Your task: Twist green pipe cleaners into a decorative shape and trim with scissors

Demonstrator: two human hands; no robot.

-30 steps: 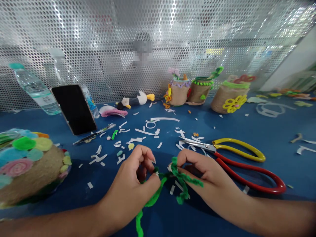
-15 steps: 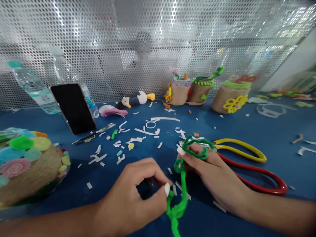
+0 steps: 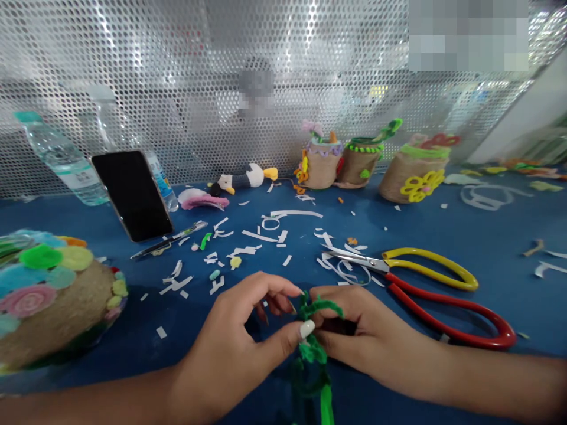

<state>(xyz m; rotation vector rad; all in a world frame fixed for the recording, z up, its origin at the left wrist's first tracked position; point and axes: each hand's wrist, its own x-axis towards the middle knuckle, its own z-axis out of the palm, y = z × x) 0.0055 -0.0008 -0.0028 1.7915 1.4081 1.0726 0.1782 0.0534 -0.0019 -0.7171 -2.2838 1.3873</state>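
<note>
Between my two hands is a green pipe cleaner (image 3: 313,353), bent into loops, with dark green curls at the top and a brighter green strand hanging below. My left hand (image 3: 248,342) has its thumb and fingertips closed on the left side of the curls. From the right, my right hand (image 3: 367,324) pinches the same piece, its fingers curled and partly hiding it. Just beyond my right hand lie scissors (image 3: 376,264) with one yellow and one red handle, their blades pointing left on the blue table (image 3: 283,265).
White paper scraps (image 3: 259,236) litter the table. A decorated twine-covered pot (image 3: 66,301) stands at left, near a leaning phone (image 3: 133,195), a pen (image 3: 168,241) and a water bottle (image 3: 62,159). Decorated jars (image 3: 414,174) and a plush duck (image 3: 243,177) line the perforated metal panel (image 3: 177,71).
My right hand has moved down and left, off the scissors' blades, bringing the dark green curls to my left hand. Both hands now meet around the pipe cleaner.
</note>
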